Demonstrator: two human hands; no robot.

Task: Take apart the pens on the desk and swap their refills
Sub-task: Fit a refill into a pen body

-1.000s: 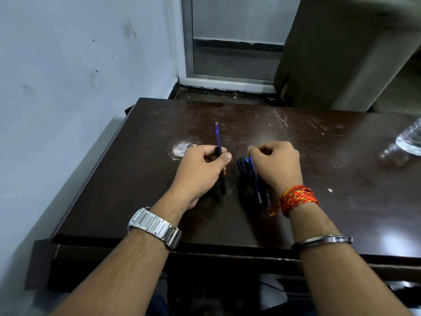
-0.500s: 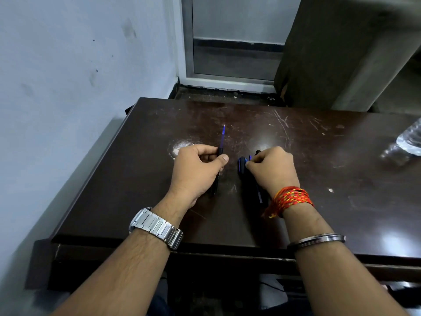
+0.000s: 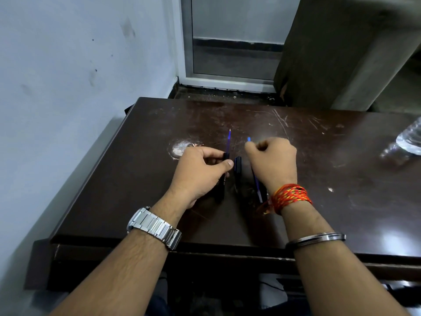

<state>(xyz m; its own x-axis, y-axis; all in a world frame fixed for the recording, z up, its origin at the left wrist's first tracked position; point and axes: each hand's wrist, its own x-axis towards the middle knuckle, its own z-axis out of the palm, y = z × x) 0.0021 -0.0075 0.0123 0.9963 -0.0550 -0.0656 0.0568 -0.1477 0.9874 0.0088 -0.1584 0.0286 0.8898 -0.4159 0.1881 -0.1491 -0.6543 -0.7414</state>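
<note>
On desk (image 3: 341,201), left hand (image 3: 198,174) grips pen (image 3: 221,189), right hand (image 3: 273,163) pinches refill (image 3: 256,184)

Both forearms are bare and lightly haired. On the near side of the left hand (image 3: 200,172), the wrist carries a silver metal wristwatch band (image 3: 155,226) of broad, brushed rectangular links. On the near side of the right hand (image 3: 273,163), the wrist is wrapped in a thick bundle of red thread flecked with yellow and orange (image 3: 290,197), frayed ends trailing at its left. Nearer along that forearm sits a thin, grooved steel bangle (image 3: 315,238).
</note>
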